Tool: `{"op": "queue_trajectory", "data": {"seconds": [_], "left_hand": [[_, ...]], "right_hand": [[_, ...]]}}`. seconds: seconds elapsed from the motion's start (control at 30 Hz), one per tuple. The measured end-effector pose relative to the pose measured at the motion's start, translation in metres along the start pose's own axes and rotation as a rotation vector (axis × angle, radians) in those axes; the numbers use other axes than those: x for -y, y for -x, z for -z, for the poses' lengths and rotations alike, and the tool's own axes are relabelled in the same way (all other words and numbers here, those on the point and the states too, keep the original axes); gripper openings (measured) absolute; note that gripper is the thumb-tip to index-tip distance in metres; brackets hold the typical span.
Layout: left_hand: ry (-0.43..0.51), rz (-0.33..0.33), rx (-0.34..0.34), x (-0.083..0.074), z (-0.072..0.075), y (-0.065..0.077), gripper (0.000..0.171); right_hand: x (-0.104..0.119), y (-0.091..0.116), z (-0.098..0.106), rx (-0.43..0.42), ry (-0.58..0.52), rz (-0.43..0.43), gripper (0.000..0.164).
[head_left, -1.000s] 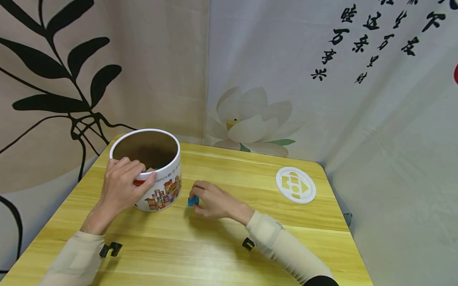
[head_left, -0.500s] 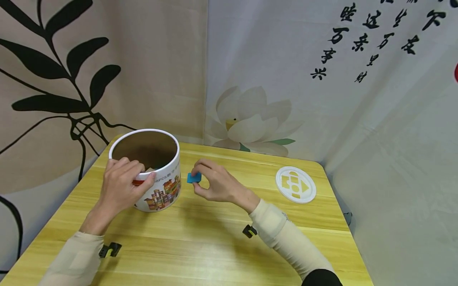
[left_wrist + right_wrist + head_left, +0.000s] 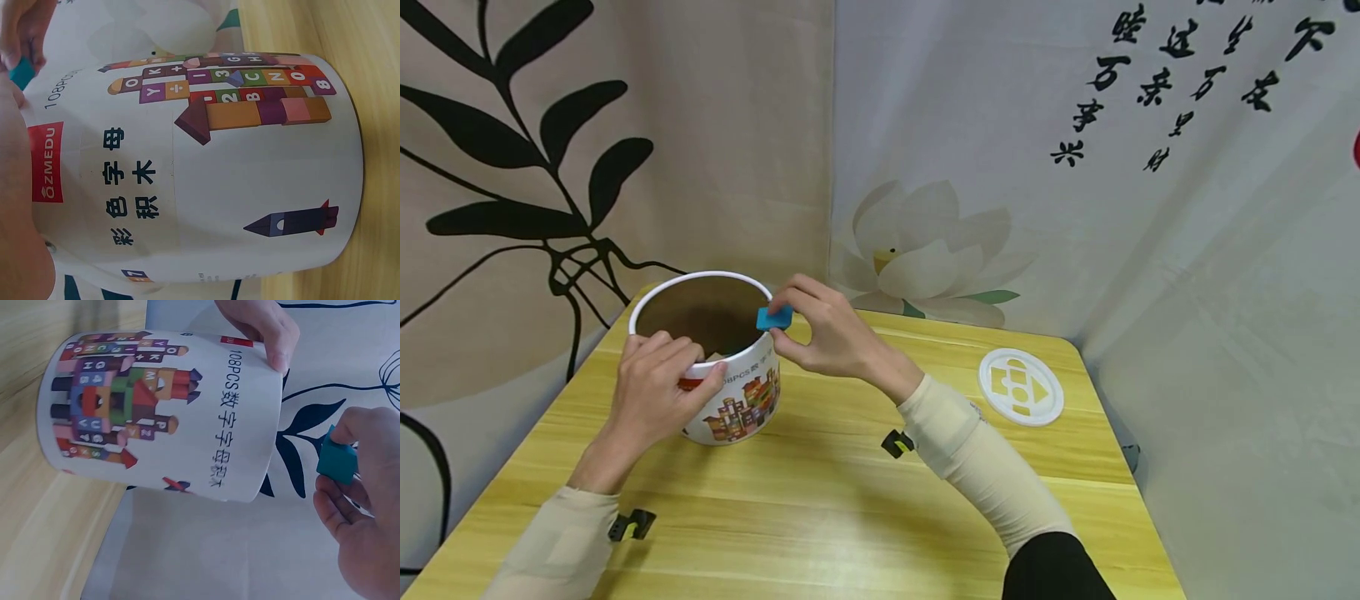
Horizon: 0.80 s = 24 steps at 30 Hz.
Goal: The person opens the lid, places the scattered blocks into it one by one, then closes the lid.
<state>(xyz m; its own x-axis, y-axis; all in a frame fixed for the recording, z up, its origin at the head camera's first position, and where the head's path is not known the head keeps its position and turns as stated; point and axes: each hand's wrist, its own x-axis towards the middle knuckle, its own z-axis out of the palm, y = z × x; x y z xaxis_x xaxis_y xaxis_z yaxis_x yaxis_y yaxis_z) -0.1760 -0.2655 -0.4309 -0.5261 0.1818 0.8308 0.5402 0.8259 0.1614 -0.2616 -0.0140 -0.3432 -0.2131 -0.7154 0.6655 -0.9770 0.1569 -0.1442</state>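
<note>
A white cylindrical tub (image 3: 752, 398), printed with pictures of coloured building blocks, stands on the left part of the table. The left hand (image 3: 658, 383) grips its near rim, fingers over the edge and thumb outside. Between thumb and fingers, the right hand (image 3: 835, 337) pinches a small blue building block (image 3: 773, 318) at the tub's right rim. In the right wrist view, the block (image 3: 337, 459) shows flat faces just above the mouth. Deep inside the tub a little of some pale and dark contents shows; the rest is hidden by the wall and left hand.
A white round plate (image 3: 1021, 387) with cut-out shapes lies on the right of the wooden table (image 3: 820, 517). Behind the table hang pale curtains (image 3: 760, 150) printed with leaves, a lotus and writing. Black clips (image 3: 632, 525) sit at both wrists.
The right hand has lifted the blue block from the table beside the tub and carried it up and left to the rim. The left hand and tub have stayed put.
</note>
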Motion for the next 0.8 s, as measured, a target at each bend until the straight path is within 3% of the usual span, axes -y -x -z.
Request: {"op": "queue_trajectory", "data": {"seconds": [0.23, 0.57, 0.8], "left_hand": [[-0.002, -0.017, -0.012, 0.001, -0.001, 0.001, 0.041], [-0.005, -0.021, -0.01, 0.001, 0.001, 0.0, 0.042], [-0.007, -0.019, -0.018, 0.0, 0.0, 0.0, 0.044]], "right_hand": [[0.0, -0.025, -0.012, 0.057, -0.036, 0.007, 0.02], [-0.004, -0.056, -0.029, 0.255, -0.021, -0.078, 0.02], [-0.005, -0.067, -0.042, 0.328, -0.036, -0.091, 0.021]]}}
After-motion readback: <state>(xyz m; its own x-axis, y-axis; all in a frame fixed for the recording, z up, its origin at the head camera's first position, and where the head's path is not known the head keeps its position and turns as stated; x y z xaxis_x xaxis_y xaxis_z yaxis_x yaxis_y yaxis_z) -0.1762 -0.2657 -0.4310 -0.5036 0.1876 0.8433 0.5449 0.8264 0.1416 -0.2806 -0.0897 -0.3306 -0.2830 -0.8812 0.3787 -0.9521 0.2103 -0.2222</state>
